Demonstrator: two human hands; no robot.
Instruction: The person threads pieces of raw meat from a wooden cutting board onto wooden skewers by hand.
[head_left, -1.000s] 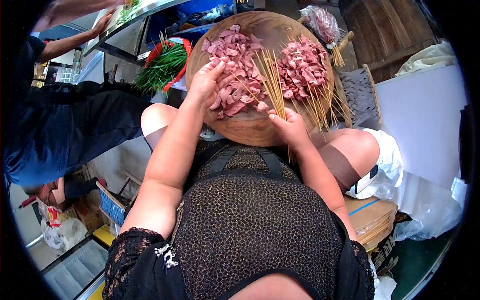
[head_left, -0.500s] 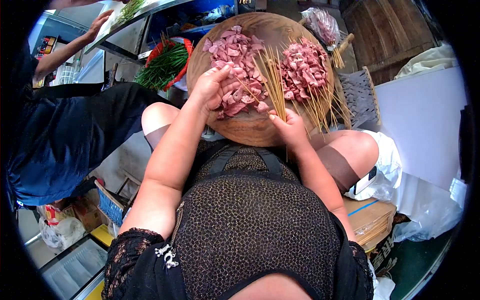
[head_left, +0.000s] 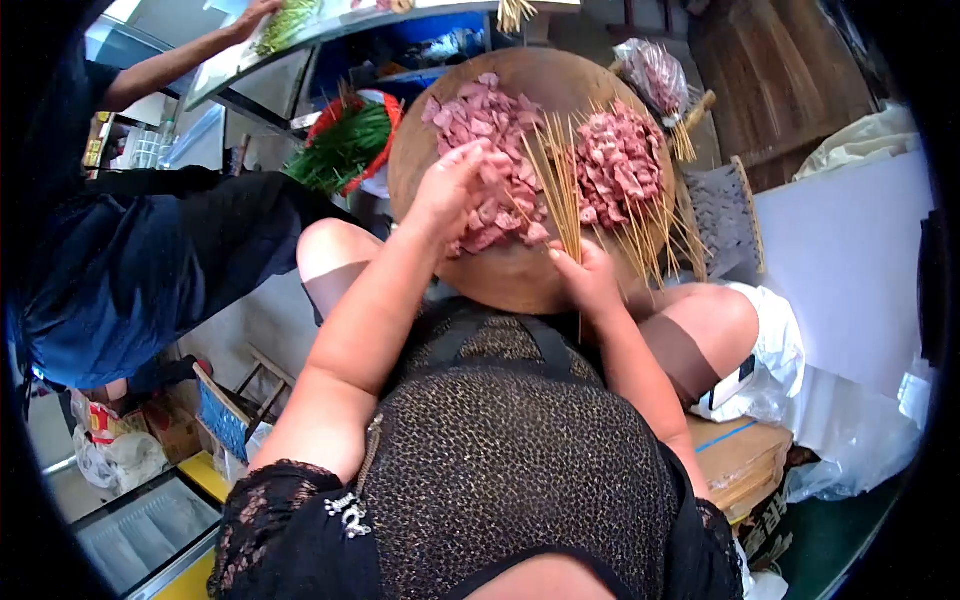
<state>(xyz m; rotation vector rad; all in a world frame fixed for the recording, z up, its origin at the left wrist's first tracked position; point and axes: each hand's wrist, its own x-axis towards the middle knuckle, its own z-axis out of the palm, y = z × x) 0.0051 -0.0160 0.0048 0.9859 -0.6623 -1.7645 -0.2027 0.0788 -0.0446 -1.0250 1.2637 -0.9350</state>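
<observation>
Work about midway, by my reading: a thick heap of loaded skewers (head_left: pixel 615 160) lies done on the right side of the round board (head_left: pixel 505 287), their stick ends fanning toward the wearer, while a broad spread of loose meat pieces (head_left: pixel 480 118) on its left side is yet unthreaded. The right hand (head_left: pixel 588 278) is closed round a bundle of bare sticks (head_left: pixel 562 195), so there is stock in reserve. A single stick (head_left: pixel 518 209) slants between the hands, one meat piece near its lower end. The left hand (head_left: pixel 455 190) is over the loose pieces, thumb and fingers drawn near each other; blur there, so I cannot tell whether they pinch meat. Surface: wood, round, just beyond the wearer's knees. Room: a bagged bundle (head_left: pixel 655 78) of skewers beside the board's far right edge; greens (head_left: pixel 345 150) in a red bag to its left; beyond, a worktable (head_left: pixel 350 22) with a co-worker's hand (head_left: pixel 262 8) at it; flattened cardboard (head_left: pixel 742 455) by the wearer's right side.
</observation>
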